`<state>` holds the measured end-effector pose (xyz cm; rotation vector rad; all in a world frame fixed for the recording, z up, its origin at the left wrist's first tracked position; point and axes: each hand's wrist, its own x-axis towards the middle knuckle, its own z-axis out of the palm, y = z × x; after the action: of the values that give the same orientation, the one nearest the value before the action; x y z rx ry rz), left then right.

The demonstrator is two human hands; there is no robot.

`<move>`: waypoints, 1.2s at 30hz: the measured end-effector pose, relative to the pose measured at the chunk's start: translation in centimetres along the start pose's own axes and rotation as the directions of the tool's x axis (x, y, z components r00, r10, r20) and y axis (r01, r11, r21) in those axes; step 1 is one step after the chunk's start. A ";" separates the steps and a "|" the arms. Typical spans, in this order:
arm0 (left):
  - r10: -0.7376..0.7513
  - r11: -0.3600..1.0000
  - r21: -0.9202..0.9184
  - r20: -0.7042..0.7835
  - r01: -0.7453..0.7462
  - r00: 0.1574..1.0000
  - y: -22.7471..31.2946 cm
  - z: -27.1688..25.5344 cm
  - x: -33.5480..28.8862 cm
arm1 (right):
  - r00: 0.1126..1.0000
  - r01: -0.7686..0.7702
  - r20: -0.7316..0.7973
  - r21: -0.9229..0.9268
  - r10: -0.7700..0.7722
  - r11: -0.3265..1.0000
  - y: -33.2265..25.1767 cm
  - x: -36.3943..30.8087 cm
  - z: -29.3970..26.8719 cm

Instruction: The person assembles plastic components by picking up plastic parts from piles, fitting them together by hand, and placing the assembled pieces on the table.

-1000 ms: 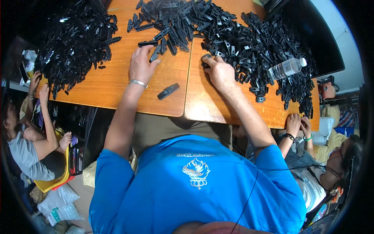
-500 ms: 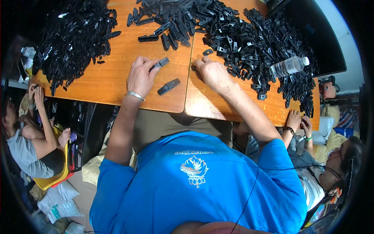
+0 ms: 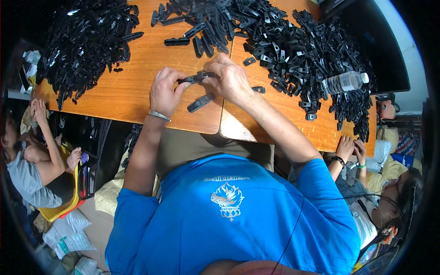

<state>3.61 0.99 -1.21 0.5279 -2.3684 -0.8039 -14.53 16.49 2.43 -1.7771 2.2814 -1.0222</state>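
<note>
My left hand [image 3: 166, 89], wearing a metal bracelet, pinches the left end of an elongated black plastic part [image 3: 196, 78] just above the wooden table. At the part's other end, the thumb and fingers of my right hand [image 3: 233, 81] close on it; whether they also hold a separate small piece is hidden. Just below, a similar black part [image 3: 200, 102] lies loose on the table near the seam. Right of my right hand, one small black plastic piece [image 3: 259, 90] sits by itself, and another [image 3: 249, 61] lies farther off.
Long black parts [image 3: 201, 27] are heaped at the back middle. A broad pile of small black pieces [image 3: 279, 52] covers the right side, with a clear plastic bottle [image 3: 343, 83] on it. Another dark heap [image 3: 87, 46] fills the left. Co-workers' hands [image 3: 350, 149] [image 3: 39, 111] are at both table ends.
My right hand has moved left from beside the small-piece pile and now meets the black part in my left hand. A small piece now shows right of my right wrist.
</note>
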 end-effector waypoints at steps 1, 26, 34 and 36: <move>-0.010 1.000 -0.010 0.002 0.010 1.000 0.0 0.1 0.0 | 1.000 0.004 0.006 -0.005 -0.004 1.000 0.5 0.3 0.3; -0.203 0.961 -0.152 0.168 0.229 0.965 2.2 0.0 6.4 | 0.994 0.029 0.110 -0.435 0.021 0.900 5.9 -0.8 -8.0; -0.167 0.972 0.173 0.021 0.160 0.986 0.8 5.4 9.5 | 0.976 0.017 0.201 -0.448 0.082 0.894 8.0 -0.1 -7.4; -0.267 0.961 0.079 0.020 0.264 0.964 0.0 4.9 8.6 | 0.984 -0.077 0.140 -0.241 0.113 0.967 7.2 -0.5 -6.8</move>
<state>-5.95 -1.48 -1.02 0.8858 -2.3943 -0.8455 -23.42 20.81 3.65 -1.7351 2.4473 -0.5981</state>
